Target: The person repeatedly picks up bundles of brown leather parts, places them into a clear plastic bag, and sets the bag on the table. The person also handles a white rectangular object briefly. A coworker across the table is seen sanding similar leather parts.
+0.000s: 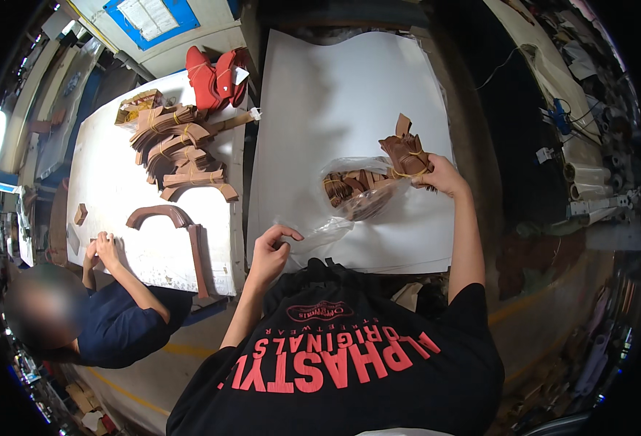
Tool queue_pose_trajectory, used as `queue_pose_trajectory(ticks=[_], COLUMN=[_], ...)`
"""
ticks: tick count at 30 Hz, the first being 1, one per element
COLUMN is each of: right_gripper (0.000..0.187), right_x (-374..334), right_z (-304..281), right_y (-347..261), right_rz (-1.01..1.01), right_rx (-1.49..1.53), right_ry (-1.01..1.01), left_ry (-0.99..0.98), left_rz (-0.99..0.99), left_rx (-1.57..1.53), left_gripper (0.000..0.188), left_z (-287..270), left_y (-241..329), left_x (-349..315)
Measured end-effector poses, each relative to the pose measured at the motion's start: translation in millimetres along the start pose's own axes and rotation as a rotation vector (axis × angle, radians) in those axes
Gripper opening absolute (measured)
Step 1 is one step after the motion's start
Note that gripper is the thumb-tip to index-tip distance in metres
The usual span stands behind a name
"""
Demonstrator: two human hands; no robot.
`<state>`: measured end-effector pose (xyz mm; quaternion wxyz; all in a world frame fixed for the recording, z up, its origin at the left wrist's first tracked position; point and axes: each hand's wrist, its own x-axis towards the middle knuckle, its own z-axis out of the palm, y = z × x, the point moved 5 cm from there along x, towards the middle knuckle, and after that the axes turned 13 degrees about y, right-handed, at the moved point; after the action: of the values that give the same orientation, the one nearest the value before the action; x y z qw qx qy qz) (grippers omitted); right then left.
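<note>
My right hand (445, 176) is closed round the lower end of a bundle of brown leather-like cut pieces (405, 154), bound with a yellow rubber band. Just left of it, on the white sheet, lies a clear plastic bag (367, 206) with several similar brown bundles (353, 185) inside. Toward me, the bag's loose film (327, 234) trails near my left hand (268, 254). That hand's index finger reaches toward the film, apart from the thumb, while the other fingers curl. Nothing shows in its grasp; whether the fingertip touches the film is unclear.
White sheets (342, 87) cover my table. On the white table to the left are banded brown bundles (182, 149), red pieces (211, 78) and curved brown strips (198, 254). A co-worker (127, 312) sits there, both hands on its near left edge.
</note>
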<state>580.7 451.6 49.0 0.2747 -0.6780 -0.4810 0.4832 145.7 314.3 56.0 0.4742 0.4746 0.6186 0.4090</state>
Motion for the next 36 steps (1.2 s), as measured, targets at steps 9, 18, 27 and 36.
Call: queue_pose_trajectory(ticks=[9, 18, 27, 36], right_gripper=[0.054, 0.053, 0.043, 0.044], right_x=[-37.9, -107.1, -123.8, -119.2], right_z=[2.0, 125.8, 199.6, 202.7], right_y=[-48.8, -89.1, -67.6, -24.3], right_rz=[-0.197, -0.229, -0.465, 0.165], right_rx=[0.32, 0.503, 0.183, 1.095], right_ry=[-0.001, -0.152, 0.234, -0.335], left_ry=[0.023, -0.303, -0.371, -0.353], left_rz=[0.026, 0.041, -0.33, 0.063], left_rx=[-0.202, -0.108, -0.487, -0.076], left_gripper=[0.041, 0.078, 0.09, 0.081], left_z=[-3.2, 34.5, 28.8, 12.3], left_y=[-21.4, 45.0, 34.1, 61.1], left_x=[15.3, 20.6, -7.6, -15.6])
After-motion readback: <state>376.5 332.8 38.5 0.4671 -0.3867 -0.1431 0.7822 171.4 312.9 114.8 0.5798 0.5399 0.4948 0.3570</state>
